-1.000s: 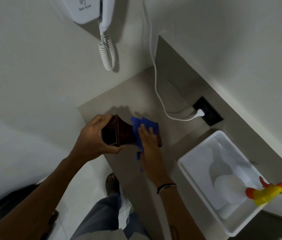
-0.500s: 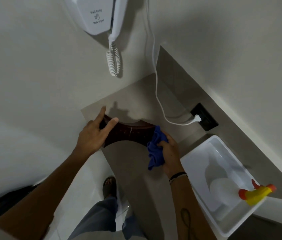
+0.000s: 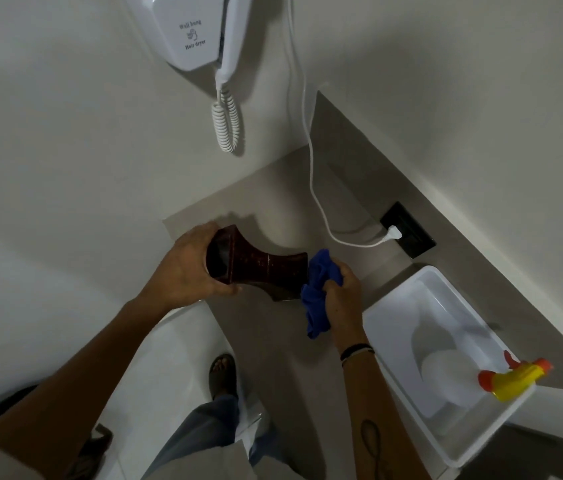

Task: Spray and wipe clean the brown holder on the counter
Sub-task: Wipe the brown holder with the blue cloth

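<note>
Left hand [image 3: 188,268] is wrapped round the open end of the brown holder [image 3: 256,266], fingers underneath, thumb over the top, holding it above the counter [image 3: 273,341] near its left corner. Right hand [image 3: 342,296] is closed on a bunched blue cloth [image 3: 318,292], pressing it against the holder's other end. The holder lies on its side now, long axis running left to right, its dark square mouth facing left and slightly toward the person, its flared base toward the cloth. It's glossy, dark reddish-brown with a mottled finish, waisted in the middle and flaring at both ends. Half a second ago the left hand only rested fingers on the top edge; now it grips the mouth fully and the opening shows. To the right, a white tub [image 3: 394,306] sits on the counter with a spray bottle [image 3: 512,379], yellow and orange head, standing in it. Up on the wall, a white hair dryer [image 3: 193,32], its cord [image 3: 311,188] plugged into a black socket [image 3: 408,230].
</note>
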Demonstrator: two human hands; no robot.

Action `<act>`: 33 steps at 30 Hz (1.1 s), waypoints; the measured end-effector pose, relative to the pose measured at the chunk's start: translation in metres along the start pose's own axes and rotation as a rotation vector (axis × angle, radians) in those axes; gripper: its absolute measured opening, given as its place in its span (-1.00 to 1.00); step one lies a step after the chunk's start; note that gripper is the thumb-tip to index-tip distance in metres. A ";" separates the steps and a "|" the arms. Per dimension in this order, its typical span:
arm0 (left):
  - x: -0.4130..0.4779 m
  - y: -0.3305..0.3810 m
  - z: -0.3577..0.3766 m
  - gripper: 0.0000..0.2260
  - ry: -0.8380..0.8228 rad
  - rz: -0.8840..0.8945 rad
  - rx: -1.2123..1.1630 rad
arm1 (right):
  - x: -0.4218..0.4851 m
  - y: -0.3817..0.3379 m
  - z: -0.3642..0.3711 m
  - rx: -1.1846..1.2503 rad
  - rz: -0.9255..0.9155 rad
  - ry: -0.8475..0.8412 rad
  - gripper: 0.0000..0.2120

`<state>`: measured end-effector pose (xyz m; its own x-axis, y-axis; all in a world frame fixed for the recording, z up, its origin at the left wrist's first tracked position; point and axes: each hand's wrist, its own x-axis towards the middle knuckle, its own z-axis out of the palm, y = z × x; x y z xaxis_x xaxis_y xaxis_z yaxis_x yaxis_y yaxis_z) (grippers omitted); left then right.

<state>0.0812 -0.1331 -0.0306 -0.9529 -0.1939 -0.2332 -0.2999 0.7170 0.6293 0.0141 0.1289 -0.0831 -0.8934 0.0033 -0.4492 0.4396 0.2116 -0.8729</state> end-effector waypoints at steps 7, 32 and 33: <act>-0.004 0.002 0.013 -0.14 0.107 0.144 -0.047 | -0.065 -0.013 0.062 -0.337 -0.652 -0.370 -0.37; -0.010 -0.010 0.021 -0.01 0.182 -0.026 0.083 | 0.008 0.033 0.012 -0.384 -0.191 -0.247 -0.41; -0.010 -0.007 0.021 -0.04 0.204 -0.063 0.058 | 0.011 0.033 0.007 -0.246 -0.105 -0.182 -0.43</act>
<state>0.0941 -0.1224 -0.0484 -0.9234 -0.3672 -0.1122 -0.3620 0.7351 0.5732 0.0197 0.1294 -0.1182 -0.8919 -0.2012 -0.4050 0.2906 0.4312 -0.8542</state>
